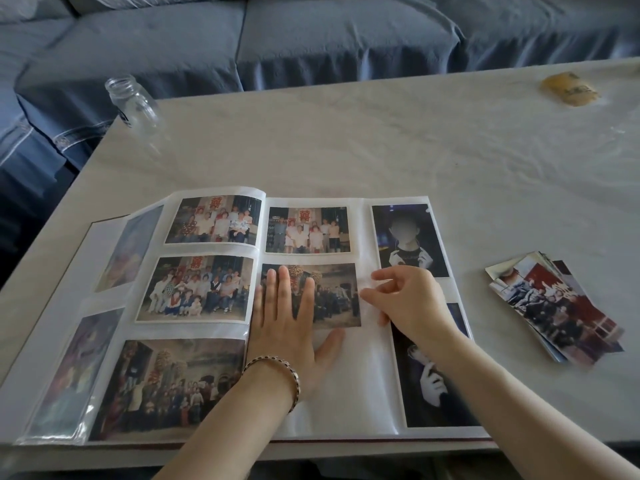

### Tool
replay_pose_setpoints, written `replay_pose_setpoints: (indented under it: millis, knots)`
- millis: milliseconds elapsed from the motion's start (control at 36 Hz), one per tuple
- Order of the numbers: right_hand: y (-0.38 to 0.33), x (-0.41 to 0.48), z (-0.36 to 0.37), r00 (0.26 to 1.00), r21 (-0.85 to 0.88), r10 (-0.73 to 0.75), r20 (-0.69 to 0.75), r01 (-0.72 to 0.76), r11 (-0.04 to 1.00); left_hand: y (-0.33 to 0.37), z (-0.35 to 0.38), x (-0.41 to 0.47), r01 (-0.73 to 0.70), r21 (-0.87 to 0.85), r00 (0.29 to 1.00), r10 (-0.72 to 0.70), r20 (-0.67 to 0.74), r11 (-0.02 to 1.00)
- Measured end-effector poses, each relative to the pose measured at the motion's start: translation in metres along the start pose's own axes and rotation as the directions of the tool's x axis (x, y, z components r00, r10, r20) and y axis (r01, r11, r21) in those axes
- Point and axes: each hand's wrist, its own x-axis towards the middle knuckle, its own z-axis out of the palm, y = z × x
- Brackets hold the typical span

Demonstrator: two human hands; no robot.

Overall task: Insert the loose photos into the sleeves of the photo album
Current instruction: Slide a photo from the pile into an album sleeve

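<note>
The photo album lies open on the table, most sleeves filled with group photos and portraits. My left hand lies flat with straight fingers on the right page, partly covering a dark group photo in the middle sleeve. My right hand sits at that photo's right edge, thumb and fingers pinching the clear sleeve there. The sleeve below the group photo shows only white paper. A stack of loose photos lies on the table right of the album.
An empty glass jar stands at the table's far left corner. A yellowish packet lies at the far right. A blue-grey sofa runs behind the pale marble-look table.
</note>
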Motion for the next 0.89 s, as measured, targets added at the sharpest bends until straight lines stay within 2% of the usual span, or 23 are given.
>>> replay_pose_setpoints:
  millis: [194, 333, 417, 500, 583, 639, 722, 806, 889]
  knots:
    - [0.014, -0.012, -0.024, 0.978, -0.102, -0.109, -0.176, 0.092, 0.991, 0.010, -0.008, 0.003, 0.019, -0.015, 1.000, -0.019, 0.009, 1.000]
    - [0.031, -0.023, -0.062, 0.963, -0.170, -0.146, -0.228, 0.108, 0.980, 0.040, -0.005, 0.018, -0.071, -0.050, 0.997, 0.072, 0.012, 0.996]
    - [0.043, -0.031, -0.086, 0.930, -0.369, -0.223, -0.292, 0.106, 0.923, 0.052, -0.004, 0.021, -0.128, -0.063, 0.992, 0.128, -0.010, 0.990]
    - [0.053, -0.037, -0.107, 0.949, -0.570, -0.148, -0.280, -0.041, 0.821, 0.049, -0.005, 0.021, -0.130, -0.108, 0.991, 0.127, -0.030, 0.986]
    - [0.064, -0.038, -0.121, 0.967, -0.667, -0.006, -0.255, -0.172, 0.725, 0.041, -0.005, 0.020, -0.173, -0.109, 0.983, 0.165, -0.078, 0.979]
    - [0.070, -0.037, -0.128, 0.972, -0.719, 0.034, -0.232, -0.194, 0.667, 0.039, -0.005, 0.017, -0.201, -0.103, 0.976, 0.191, -0.104, 0.974]
    - [0.072, -0.037, -0.136, 0.978, -0.782, -0.001, -0.211, -0.168, 0.600, 0.037, -0.009, 0.015, -0.192, -0.135, 0.978, 0.178, -0.113, 0.972]
    - [0.071, -0.038, -0.140, 0.982, -0.802, -0.013, -0.190, -0.147, 0.578, 0.036, -0.015, 0.015, -0.195, -0.186, 0.978, 0.177, -0.107, 0.963]
    - [0.072, -0.037, -0.142, 0.971, -0.740, -0.008, -0.237, -0.175, 0.650, 0.034, -0.017, 0.015, -0.195, -0.234, 0.978, 0.173, -0.115, 0.953]
